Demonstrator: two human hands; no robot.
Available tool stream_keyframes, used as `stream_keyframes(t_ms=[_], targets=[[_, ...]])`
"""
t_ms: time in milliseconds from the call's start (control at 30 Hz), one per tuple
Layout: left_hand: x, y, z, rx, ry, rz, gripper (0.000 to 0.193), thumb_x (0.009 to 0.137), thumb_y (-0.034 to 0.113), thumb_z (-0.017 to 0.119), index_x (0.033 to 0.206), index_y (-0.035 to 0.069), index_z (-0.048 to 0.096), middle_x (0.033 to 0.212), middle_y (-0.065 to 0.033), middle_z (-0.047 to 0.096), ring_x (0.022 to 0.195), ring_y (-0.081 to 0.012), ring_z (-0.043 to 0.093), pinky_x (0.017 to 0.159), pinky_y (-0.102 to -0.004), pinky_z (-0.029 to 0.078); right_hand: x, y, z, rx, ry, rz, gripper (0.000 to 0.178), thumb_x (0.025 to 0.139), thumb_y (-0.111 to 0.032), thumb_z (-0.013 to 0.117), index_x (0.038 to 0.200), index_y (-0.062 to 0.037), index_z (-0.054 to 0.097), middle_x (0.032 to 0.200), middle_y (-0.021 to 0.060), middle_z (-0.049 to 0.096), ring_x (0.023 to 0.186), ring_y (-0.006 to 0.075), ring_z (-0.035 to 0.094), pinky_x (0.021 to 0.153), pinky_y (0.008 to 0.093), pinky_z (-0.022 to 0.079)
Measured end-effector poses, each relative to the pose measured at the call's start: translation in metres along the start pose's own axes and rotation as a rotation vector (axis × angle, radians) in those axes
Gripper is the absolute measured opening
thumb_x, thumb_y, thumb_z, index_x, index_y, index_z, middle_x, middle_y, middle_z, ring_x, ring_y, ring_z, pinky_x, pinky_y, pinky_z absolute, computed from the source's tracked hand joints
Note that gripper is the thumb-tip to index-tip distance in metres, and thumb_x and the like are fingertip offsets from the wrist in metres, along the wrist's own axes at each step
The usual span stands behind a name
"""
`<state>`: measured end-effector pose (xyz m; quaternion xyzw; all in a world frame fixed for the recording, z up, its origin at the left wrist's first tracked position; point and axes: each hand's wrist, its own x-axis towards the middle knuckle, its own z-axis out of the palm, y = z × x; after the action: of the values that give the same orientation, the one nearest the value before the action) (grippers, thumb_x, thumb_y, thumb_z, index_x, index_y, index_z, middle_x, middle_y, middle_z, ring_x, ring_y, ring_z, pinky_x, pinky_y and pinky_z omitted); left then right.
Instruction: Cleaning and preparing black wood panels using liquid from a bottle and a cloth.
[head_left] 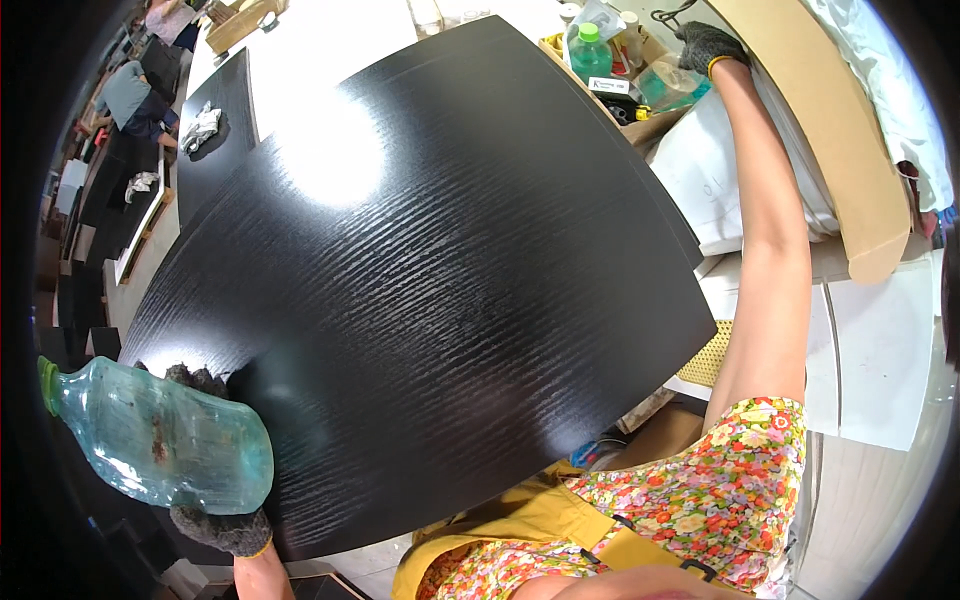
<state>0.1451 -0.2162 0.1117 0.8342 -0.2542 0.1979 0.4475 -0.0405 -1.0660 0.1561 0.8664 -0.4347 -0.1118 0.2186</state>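
Observation:
My left hand (pixel 222 528), in a dark grey knit glove, is wrapped round a clear, green-tinted plastic bottle (pixel 170 440) with a green cap. The bottle lies tilted over the near left edge of a large black wood-grain panel (pixel 480 270), and brownish marks show on it. My right arm stretches far to the upper right. Its gloved right hand (pixel 712 50) is closed at a dark tool with looped handles (pixel 668 15), scissors-like, above an open box of supplies; the fingertips are partly hidden.
The cardboard box (pixel 655 128) holds another green-capped bottle (pixel 590 52) and several small containers. A smaller black panel (pixel 215 140) with a crumpled cloth (pixel 200 128) lies at the far left. Beige board (pixel 830 130) curves along the right. Another person (pixel 130 95) bends over farther left.

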Motion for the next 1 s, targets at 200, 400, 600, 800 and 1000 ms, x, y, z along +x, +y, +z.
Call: stream_keyframes(t_ms=[200,400,600,800,1000], targets=[[0.001,-0.013,-0.018,0.008,0.008,0.013,0.037,0.095,0.018,0.045,0.126,-0.002,0.046,0.123,-0.0119,0.053,0.105,-0.0241,0.056,0.089,-0.0359,0.05,-0.013,-0.034,0.003,0.487,0.395,0.007,0.043,0.076,-0.033,0.063,0.114,-0.0131,0.062,0.112,0.0157,0.063,0.109,0.0304,0.058,0.094,0.0403,0.045],[0.015,0.039,0.019,0.193,-0.049,0.246,0.05,0.087,0.013,0.059,0.132,0.001,0.04,0.13,-0.0136,0.045,0.114,-0.0267,0.048,0.098,-0.0392,0.042,0.027,0.004,0.052,0.698,0.701,0.079,0.038,0.078,-0.033,0.063,0.11,-0.0126,0.064,0.116,0.0146,0.061,0.11,0.0283,0.057,0.094,0.0378,0.046],[0.014,0.036,0.013,-0.291,0.043,-0.095,0.058,0.084,0.013,0.065,0.133,0.002,0.038,0.135,-0.0146,0.042,0.118,-0.0286,0.047,0.1,-0.0401,0.041,0.008,-0.044,0.035,0.873,0.577,0.256,0.03,0.078,-0.028,0.068,0.1,-0.0086,0.064,0.098,0.0073,0.066,0.087,0.023,0.063,0.079,0.035,0.05],[0.014,0.037,0.015,-0.503,0.089,-0.173,0.056,0.082,0.013,0.067,0.129,-0.002,0.042,0.131,-0.0147,0.047,0.111,-0.0264,0.052,0.092,-0.0361,0.048,-0.003,-0.039,0.052,1.148,0.58,0.469,0.056,0.066,-0.048,0.074,0.107,-0.0105,0.067,0.106,0.0133,0.067,0.099,0.0294,0.063,0.087,0.0381,0.047],[0.018,0.055,0.018,-0.227,0.042,-0.138,0.05,0.088,0.021,0.06,0.129,-0.003,0.043,0.129,-0.0142,0.05,0.112,-0.0254,0.052,0.09,-0.0361,0.05,-0.026,-0.054,0.036,1.055,0.624,0.471,0.054,0.068,-0.05,0.073,0.102,-0.0082,0.067,0.106,0.0157,0.067,0.097,0.0317,0.063,0.085,0.0398,0.047]])
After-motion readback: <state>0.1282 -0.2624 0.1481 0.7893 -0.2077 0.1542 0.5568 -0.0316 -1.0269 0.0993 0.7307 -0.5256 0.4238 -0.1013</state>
